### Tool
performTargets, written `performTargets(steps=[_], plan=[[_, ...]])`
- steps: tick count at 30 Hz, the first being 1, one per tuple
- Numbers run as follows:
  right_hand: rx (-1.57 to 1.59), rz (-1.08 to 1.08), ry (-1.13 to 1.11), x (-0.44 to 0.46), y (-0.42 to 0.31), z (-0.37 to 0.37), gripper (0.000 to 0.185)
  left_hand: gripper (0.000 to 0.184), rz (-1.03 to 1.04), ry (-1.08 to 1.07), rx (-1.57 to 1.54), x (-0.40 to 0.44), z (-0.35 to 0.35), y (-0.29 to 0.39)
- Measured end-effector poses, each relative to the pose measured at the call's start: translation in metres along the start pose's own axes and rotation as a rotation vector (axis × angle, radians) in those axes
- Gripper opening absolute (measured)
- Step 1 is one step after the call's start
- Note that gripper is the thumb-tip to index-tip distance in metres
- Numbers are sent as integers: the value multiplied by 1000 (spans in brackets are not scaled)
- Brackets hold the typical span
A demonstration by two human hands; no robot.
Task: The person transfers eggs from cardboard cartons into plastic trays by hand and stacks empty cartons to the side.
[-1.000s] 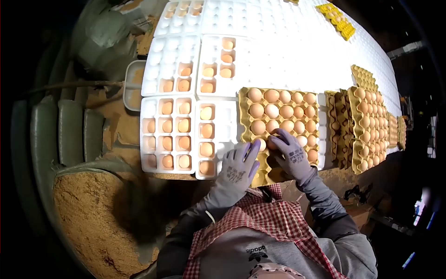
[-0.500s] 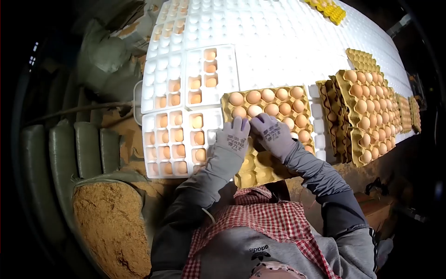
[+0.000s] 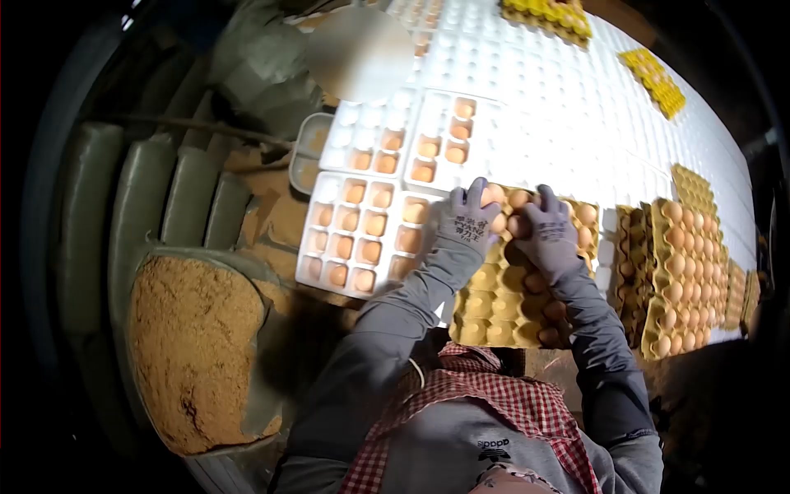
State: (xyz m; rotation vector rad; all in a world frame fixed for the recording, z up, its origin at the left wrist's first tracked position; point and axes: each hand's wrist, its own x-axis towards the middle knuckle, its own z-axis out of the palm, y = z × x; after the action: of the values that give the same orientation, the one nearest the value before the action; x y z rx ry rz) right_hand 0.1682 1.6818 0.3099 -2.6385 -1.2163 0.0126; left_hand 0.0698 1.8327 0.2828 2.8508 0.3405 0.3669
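Hands point(image 3: 469, 227) touch smooth, light-brown eggs point(image 3: 518, 198) in a dimpled yellow tray point(image 3: 498, 306).

Both arms reach forward from the torso point(image 3: 494, 428). The left arm point(image 3: 362, 354) slants up and inward, its forearm running straight into the wrist; the right arm point(image 3: 607, 370) rises more steeply, leaning slightly inward. Grey sleeves cover the forearms, darker toward the elbows. The left hand point(image 3: 469, 221) and right hand point(image 3: 553, 236) are side by side, near each other but apart, both in pale gloves with dark print on the backs. Backs face the camera, and the fingers point mostly away from the body, bent and somewhat spread. How far either grasp closes cannot be told.
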Motion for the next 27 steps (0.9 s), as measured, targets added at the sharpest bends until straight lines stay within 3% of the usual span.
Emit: performTargets(steps=[1,2,5,7,9,10,11,13,14,17,21,23,25,27], plan=[[104,47,-2,3,2,-8,47,49,-81,120,-310,-3,4,-10],[273,57,-20,7,14,-5,47,56,-271,171,-733,-15,-6,-13],[645,39,3,30,-4,-6,50,54,-443,440,-501,-62,-35,-57],[851,-57,-59,55,-68,4,52,52,-539,552,-492,-85,-38,-109],[738,-261,-57,91,-128,22,56,50,-671,561,-260,-83,-49,-151],[759,-249,-17,111,-151,38,56,53,-635,500,8,-78,-35,-178],[778,-237,21,132,-171,58,56,53,-732,329,9,-65,-39,-190],[780,-197,123,174,-200,92,55,53,-753,286,6,-56,-29,-212],[677,-184,125,189,-213,95,53,51,-750,301,-31,-56,-30,-221],[252,-222,-167,220,-236,108,48,44,-704,263,-174,-63,-41,-225],[543,-197,105,257,-223,142,51,44,-616,178,-162,-65,-36,-237],[303,-337,-57,276,-222,138,45,44,-602,241,-253,-63,-35,-238],[116,-440,-84,297,-215,145,38,44,-560,311,-333,-53,-41,-246],[405,-238,73,315,-217,139,33,47,-653,355,-553,-43,-47,-250]])
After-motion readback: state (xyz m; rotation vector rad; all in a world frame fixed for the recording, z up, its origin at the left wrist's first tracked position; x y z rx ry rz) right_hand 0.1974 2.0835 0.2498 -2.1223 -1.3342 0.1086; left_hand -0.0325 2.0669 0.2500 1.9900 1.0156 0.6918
